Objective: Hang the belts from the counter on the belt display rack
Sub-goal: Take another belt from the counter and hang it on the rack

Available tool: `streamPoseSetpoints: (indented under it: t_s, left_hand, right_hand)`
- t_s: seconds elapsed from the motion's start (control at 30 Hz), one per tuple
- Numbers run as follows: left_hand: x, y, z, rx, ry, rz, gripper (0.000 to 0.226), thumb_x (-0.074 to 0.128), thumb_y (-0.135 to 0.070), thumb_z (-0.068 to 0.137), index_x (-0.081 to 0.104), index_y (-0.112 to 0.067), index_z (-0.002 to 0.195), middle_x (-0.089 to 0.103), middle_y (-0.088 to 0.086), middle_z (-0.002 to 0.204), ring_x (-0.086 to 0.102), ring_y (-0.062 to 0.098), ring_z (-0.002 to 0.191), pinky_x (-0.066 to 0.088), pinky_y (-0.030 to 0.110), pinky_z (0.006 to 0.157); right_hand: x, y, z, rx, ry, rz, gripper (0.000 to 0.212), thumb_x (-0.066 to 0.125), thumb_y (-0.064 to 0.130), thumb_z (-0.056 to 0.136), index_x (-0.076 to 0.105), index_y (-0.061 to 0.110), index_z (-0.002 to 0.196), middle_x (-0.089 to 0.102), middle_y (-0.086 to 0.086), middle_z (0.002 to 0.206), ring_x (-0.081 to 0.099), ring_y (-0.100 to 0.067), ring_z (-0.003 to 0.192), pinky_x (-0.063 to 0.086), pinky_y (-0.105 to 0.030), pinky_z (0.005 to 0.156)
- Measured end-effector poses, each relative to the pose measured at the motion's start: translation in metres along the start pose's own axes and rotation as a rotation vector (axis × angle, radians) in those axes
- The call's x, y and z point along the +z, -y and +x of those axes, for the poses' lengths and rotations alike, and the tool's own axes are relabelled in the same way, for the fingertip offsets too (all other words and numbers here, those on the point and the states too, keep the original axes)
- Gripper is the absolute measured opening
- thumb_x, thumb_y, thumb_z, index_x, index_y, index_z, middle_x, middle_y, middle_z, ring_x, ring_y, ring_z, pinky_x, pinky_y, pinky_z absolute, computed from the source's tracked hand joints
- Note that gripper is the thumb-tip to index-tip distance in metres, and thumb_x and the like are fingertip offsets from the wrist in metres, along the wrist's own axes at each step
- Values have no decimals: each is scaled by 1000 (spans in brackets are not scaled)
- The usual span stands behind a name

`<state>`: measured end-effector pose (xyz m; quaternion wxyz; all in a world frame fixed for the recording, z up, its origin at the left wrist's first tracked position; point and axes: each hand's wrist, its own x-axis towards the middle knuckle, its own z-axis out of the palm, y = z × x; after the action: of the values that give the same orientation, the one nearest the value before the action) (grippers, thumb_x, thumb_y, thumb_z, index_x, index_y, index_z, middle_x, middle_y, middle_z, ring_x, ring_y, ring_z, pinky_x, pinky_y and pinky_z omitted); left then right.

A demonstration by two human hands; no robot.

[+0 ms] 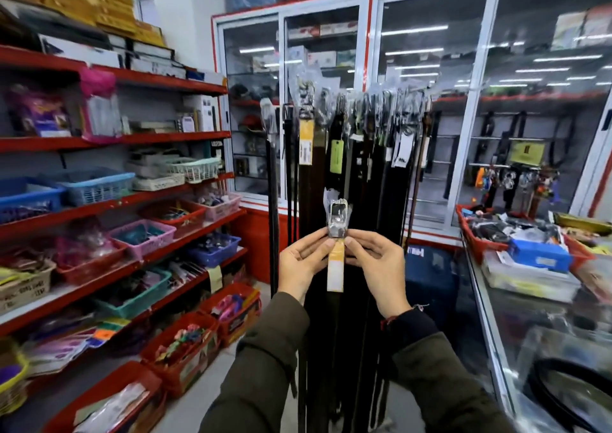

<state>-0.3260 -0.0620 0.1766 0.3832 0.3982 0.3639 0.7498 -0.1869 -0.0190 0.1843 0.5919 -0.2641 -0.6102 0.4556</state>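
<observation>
I hold a dark belt by its buckle end in front of me. Its silver buckle [338,218] is wrapped in clear plastic, and a yellow and white tag [335,268] hangs below it. My left hand [302,262] pinches the belt from the left and my right hand [377,267] from the right, just under the buckle. The strap drops down between my sleeves. Straight behind it stands the belt display rack [357,108], full of hanging dark belts with tags. Another black belt [563,396] lies coiled on the glass counter [490,303] at the lower right.
Red shelves [132,200] with coloured baskets of small goods run along the left. Red crates [185,349] sit on the floor under them. Glass cabinets [430,101] stand behind the rack. The counter at the right carries a red tray [470,230] of packaged goods and boxes.
</observation>
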Motion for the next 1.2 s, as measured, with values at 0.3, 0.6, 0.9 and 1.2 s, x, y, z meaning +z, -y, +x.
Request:
streamPoseSetpoints:
  t_s: [0.3, 0.6, 0.9, 1.2]
  left_hand:
    - [11, -91, 61, 214, -20, -23, 22, 73, -7, 90, 76, -18, 109, 80, 6, 104, 76, 17, 96, 63, 27, 79]
    - [28, -160, 106, 347, -36, 100, 24, 73, -13, 93, 75, -15, 117, 81, 5, 98, 75, 12, 90, 63, 25, 74]
    - [30, -177, 137, 309, -63, 88, 34, 72, -13, 94, 70, -4, 126, 74, 21, 121, 72, 34, 113, 64, 26, 74]
    - [24, -156, 159, 196, -61, 52, 33, 74, -15, 92, 72, -4, 123, 78, 7, 95, 73, 6, 64, 55, 16, 52]
  right_hand:
    - [56, 72, 69, -140, 97, 127, 36, 78, 4, 86, 73, 6, 121, 78, -12, 114, 77, -21, 103, 64, -38, 90]
    - [98, 117, 131, -229, 39, 187, 33, 77, 3, 86, 74, 10, 119, 78, -9, 112, 74, -21, 110, 57, -45, 103]
    - [113, 131, 164, -159, 14, 168, 33, 74, 0, 88, 72, 1, 121, 76, -20, 113, 74, -30, 106, 59, -50, 98]
    - [114, 105, 175, -137, -57, 98, 30, 75, 3, 87, 74, 0, 118, 77, -22, 108, 75, -35, 104, 60, -56, 93]
